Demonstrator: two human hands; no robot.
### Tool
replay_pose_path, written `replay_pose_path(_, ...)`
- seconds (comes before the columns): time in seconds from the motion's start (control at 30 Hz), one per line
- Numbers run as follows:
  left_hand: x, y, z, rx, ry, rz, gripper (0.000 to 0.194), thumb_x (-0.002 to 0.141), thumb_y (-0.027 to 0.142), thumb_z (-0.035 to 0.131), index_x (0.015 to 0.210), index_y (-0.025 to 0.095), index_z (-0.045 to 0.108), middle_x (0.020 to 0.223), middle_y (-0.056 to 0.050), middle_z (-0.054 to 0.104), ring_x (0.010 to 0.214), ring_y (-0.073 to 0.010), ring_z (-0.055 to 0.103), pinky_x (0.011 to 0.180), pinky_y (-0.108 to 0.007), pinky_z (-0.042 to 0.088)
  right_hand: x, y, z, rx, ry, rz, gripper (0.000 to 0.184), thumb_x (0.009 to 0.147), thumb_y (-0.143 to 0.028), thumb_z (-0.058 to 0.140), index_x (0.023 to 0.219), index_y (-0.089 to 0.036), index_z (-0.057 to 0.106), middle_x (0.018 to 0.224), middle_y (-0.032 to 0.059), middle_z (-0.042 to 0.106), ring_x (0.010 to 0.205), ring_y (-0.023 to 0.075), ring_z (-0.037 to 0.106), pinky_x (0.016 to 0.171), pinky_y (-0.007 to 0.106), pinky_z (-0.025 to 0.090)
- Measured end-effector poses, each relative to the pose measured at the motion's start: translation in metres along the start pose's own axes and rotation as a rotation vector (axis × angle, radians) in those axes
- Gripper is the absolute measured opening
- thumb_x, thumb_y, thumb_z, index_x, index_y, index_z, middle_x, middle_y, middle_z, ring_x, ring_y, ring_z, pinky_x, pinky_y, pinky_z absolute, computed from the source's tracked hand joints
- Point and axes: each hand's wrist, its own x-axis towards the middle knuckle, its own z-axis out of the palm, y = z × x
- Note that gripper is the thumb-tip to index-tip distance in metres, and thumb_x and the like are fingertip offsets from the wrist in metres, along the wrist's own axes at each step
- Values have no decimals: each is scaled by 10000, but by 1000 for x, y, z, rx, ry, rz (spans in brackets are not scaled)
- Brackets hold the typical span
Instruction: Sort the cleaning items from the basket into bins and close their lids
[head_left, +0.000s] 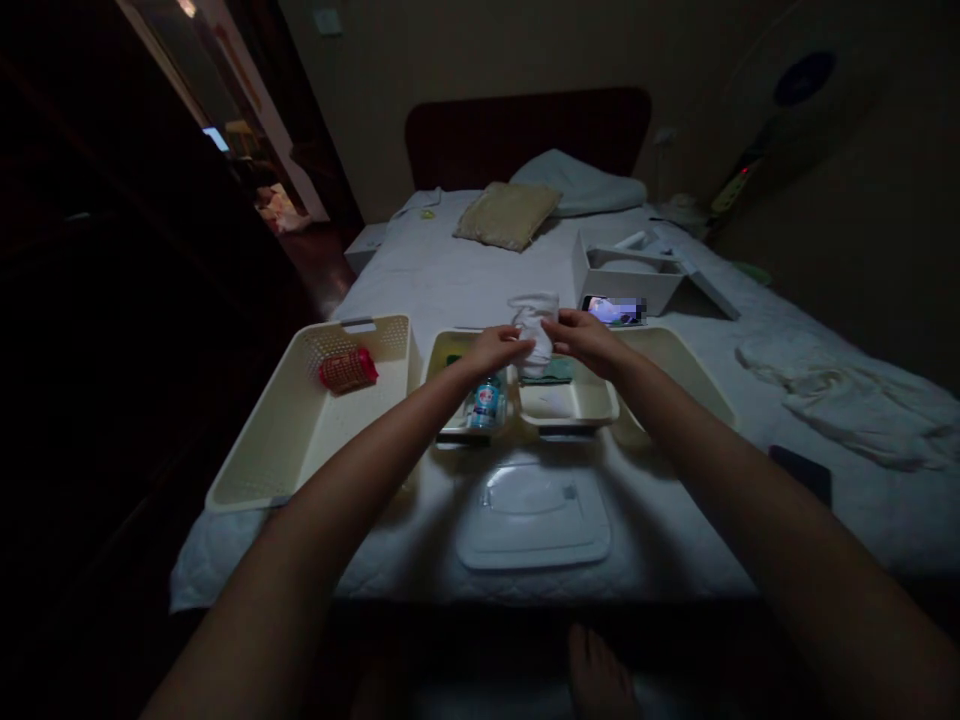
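Note:
My left hand (pixel 501 350) and my right hand (pixel 583 338) are both closed on a small white cloth (pixel 535 325), bunched and partly folded. They hold it above a small cream bin (pixel 566 405), in which a folded green cloth (pixel 551 373) lies. Left of that, below my left hand, a second small cream bin (pixel 454 432) contains a bottle with a blue label (pixel 486 400). Partly behind my right forearm is a wider cream bin (pixel 686 365); most of its inside is hidden.
A large cream basket (pixel 262 440) at the left holds a red item (pixel 349 371). A clear lid (pixel 534 515) lies in front. Behind stand a white box (pixel 637 280) and a lit phone (pixel 611 310). Crumpled cloth (pixel 870 405) and a dark flat object (pixel 801 474) lie right.

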Motion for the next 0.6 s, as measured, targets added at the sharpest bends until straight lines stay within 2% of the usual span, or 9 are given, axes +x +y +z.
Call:
replay_pose_path(0.1, 33, -8, 57, 89, -183, 76, 176, 699, 303, 621, 723, 129, 615, 632, -25, 581, 582, -116, 503, 573, -254, 387, -16, 0, -56, -37, 119, 26, 245, 681, -339, 712, 813, -145, 642, 820, 48, 668, 733, 131, 607, 722, 296, 489)
replay_pose_path(0.2, 61, -19, 110, 215, -220, 196, 241, 742, 354, 590, 821, 130, 633, 732, -50, 627, 664, -139, 543, 634, -274, 418, -30, 3, -105, -38, 220, 55, 259, 679, -340, 703, 842, -148, 641, 835, 59, 667, 718, 128, 606, 687, 277, 482)
replay_pose_path(0.3, 78, -28, 153, 357, -226, 301, 295, 735, 363, 611, 900, 119, 630, 828, -89, 645, 738, -168, 560, 702, -312, 435, -43, 11, -148, -102, 328, 78, 269, 658, -355, 708, 807, -145, 629, 782, 52, 651, 631, 112, 574, 596, 252, 455)
replay_pose_path(0.43, 83, -33, 189, 536, -293, 395, 298, 740, 285, 613, 989, 123, 612, 978, -124, 645, 858, -206, 574, 793, -348, 440, -59, 28, -190, -189, 417, 135, 267, 648, -377, 702, 740, -144, 608, 658, 23, 605, 520, 87, 500, 501, 226, 394)
replay_pose_path(0.53, 83, -35, 203, 713, -402, 468, 254, 788, 261, 556, 990, 118, 614, 1003, -134, 645, 909, -229, 577, 815, -357, 438, -67, 40, -209, -206, 455, 176, 249, 653, -365, 688, 739, -144, 610, 627, 16, 592, 509, 90, 494, 487, 223, 383)
replay_pose_path(0.6, 84, -35, 209, 798, -432, 507, 252, 810, 274, 536, 1001, 128, 612, 1025, -132, 642, 931, -232, 576, 817, -352, 439, -69, 47, -218, -222, 479, 188, 221, 660, -343, 678, 736, -146, 614, 629, 19, 602, 519, 97, 504, 495, 223, 390)
